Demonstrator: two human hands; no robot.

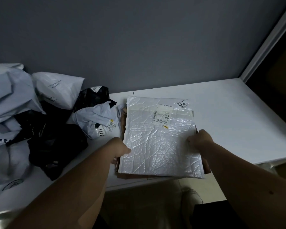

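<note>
White bubble mailer lies flat on a stack of brown cardboard envelopes, near edge of the white bench, centre of view. The stack's near edge overhangs the bench edge slightly.

Left hand pinches the mailer's left edge: thumb on top, fingers curled down the side. Right hand does the same on the right edge: thumb on top, fingers hidden underneath.

Mailer is crinkled, with a shipping label near its far end and a "3020" sticker at the far right corner.

Left of the stack is a pile of parcels: a grey poly bag marked "7936" just beside it, black poly bags, and a white poly bag against the grey wall.
</note>
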